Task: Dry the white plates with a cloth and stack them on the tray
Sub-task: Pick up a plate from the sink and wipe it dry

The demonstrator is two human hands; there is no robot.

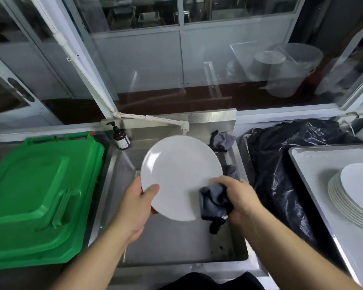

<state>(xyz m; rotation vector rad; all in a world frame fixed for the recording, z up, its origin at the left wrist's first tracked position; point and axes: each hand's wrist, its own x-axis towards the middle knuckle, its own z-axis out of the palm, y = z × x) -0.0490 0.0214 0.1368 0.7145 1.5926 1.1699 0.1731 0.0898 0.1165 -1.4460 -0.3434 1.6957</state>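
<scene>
The left hand (134,204) grips a round white plate (180,176) by its near-left rim. The right hand (237,197) presses a bunched dark grey cloth (214,203) against the plate's near-right edge.

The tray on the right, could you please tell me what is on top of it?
On the tray sits one stack of white plates, near its right side. The frame's edge cuts off the stack's far side.

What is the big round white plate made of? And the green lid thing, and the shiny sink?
The round white plate looks like glazed ceramic, maybe melamine: smooth, with a soft sheen. The big green lid looks like moulded plastic: bright even colour, rounded ridges. The grey sink looks like stainless steel: dull, brushed and reflective. The dark grey cloth is soft fabric, since it crumples.
</scene>
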